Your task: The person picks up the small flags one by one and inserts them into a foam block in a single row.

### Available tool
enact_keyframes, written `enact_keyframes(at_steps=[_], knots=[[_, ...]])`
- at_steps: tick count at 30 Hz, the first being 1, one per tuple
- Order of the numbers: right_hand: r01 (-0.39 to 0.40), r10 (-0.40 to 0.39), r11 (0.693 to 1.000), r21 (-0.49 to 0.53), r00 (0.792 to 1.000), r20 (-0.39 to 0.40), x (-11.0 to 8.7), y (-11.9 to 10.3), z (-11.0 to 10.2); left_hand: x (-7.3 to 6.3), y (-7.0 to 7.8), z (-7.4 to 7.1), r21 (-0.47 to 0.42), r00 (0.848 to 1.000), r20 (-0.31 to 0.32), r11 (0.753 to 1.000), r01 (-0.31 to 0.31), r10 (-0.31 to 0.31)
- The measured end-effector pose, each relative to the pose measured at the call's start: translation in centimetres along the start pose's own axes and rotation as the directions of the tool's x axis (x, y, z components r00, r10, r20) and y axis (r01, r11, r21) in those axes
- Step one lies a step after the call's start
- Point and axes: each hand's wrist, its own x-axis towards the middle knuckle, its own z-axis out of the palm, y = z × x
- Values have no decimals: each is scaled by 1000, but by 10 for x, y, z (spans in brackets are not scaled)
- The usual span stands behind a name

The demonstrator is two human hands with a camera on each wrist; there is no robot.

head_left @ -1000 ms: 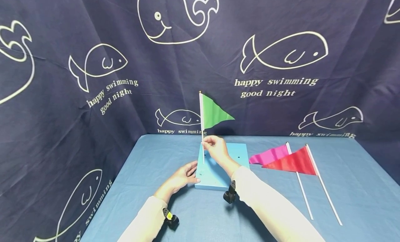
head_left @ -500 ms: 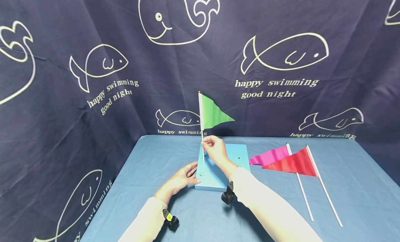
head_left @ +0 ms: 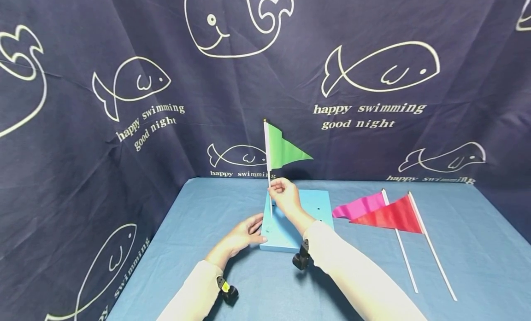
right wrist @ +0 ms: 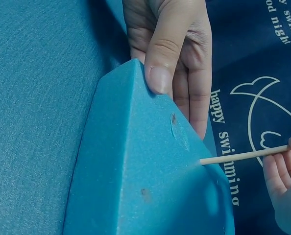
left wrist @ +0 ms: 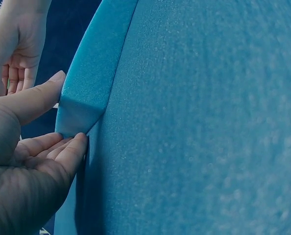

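A green triangular flag (head_left: pixel 284 148) stands nearly upright on its thin stick. My right hand (head_left: pixel 287 197) pinches that stick between thumb and fingers, below the cloth. The right wrist view shows the bare stick (right wrist: pixel 241 156) meeting the top face of a blue foam block (right wrist: pixel 160 161) near its left edge. At the block's near left corner, my left hand (head_left: pixel 240 236) holds it, thumb on the top face and fingers against the side. Small dark holes dot the block (head_left: pixel 286 231). Whether the stick's end sits in a hole cannot be told.
Right of the block, a pink flag (head_left: pixel 360 207) and a red flag (head_left: pixel 392 215) lie on the blue cloth-covered table (head_left: pixel 265 288), the red partly over the pink. A dark curtain (head_left: pixel 265 90) with white fish drawings hangs behind and at the left.
The green cloth has rippled a little and my right wrist has shifted slightly to the left. Both hands keep their places on the stick and the block.
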Motion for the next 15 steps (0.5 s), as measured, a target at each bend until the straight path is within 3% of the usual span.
enact_keyframes(at_steps=[15], knots=[[-47,46,998,35,998,36,-6,-6,-3,0,-1,-1,-3,1000,8,1000,-7,7]])
